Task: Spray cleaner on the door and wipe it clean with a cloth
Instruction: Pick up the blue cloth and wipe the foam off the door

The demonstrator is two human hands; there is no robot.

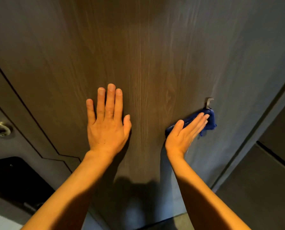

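Two bare hands are on the wood-grain door (146, 63), which fills most of the head view. The left hand (107, 122) lies flat against the panel, fingers spread and straight, grip apart and holding nothing; it appears to brace the door. The right hand (186, 131) presses a blue cloth (210, 120) against the door with extended fingers; the grip is not curled around the cloth but flattened over it, pinning it to the surface. The cloth sits bunched at the right side of the panel, directly below a small metal hook (209, 102) and touching or nearly touching its base; which, cannot be told. No spray bottle is in view.

Judgement: the wiping step is in hand. Whether the panel has been sprayed cannot be told from its surface; faint vertical streaks may be grain or glare.

Recommendations for the step:
- Spread the cloth flatter under the palm, so more of it meets the panel.
- Wipe along the grain in overlapping passes, working top to bottom.
- Steer around the hook, since a bunched edge may snag on it.
- Keep the bracing hand off areas already wiped, to avoid fresh prints.

A door handle (0, 129) shows at the far left, on a neighbouring panel.
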